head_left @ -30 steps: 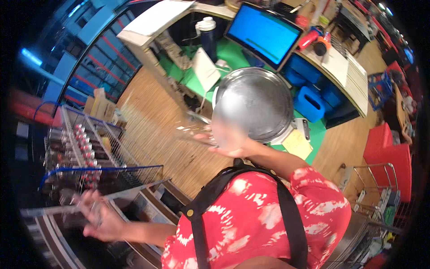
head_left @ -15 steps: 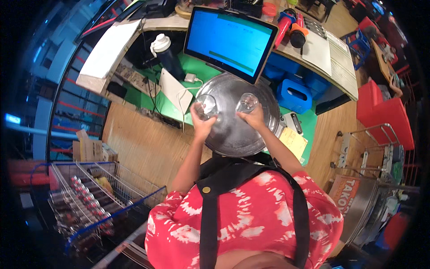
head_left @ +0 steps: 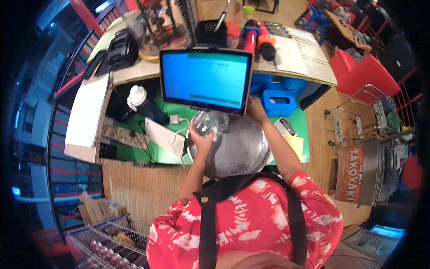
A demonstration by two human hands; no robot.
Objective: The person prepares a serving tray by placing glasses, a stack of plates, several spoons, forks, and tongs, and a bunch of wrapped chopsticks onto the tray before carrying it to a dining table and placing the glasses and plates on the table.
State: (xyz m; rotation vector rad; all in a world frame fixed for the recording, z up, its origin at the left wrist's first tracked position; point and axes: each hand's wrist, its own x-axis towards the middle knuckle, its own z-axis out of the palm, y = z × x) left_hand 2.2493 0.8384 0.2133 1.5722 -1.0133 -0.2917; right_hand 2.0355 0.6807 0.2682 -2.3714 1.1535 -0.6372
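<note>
A round silver metal tray (head_left: pixel 239 148) lies on the green surface in front of me. At its left side my left hand (head_left: pixel 203 141) is closed round a clear drinking glass (head_left: pixel 204 127). Another clear glass (head_left: pixel 220 120) stands on the tray just right of it, touching or nearly so. My right hand (head_left: pixel 256 110) reaches past the tray's far right edge, beside the right edge of a tablet (head_left: pixel 205 80) with a blue screen. The fingers of that hand are largely hidden near the tablet, so any hold is out of sight.
Right of my right hand sits a blue tissue-box-shaped container (head_left: pixel 278 103); a yellow paper (head_left: pixel 293 146) lies nearer. Left of the tray are a white charger (head_left: pixel 174 119) with its cable and a dark bottle with white lid (head_left: pixel 138 98). A wire cart (head_left: pixel 112 237) stands lower left.
My right hand has let go of its glass, now beside the left one, and moved up to the tablet's edge. My left hand keeps its glass. The view has shifted.
</note>
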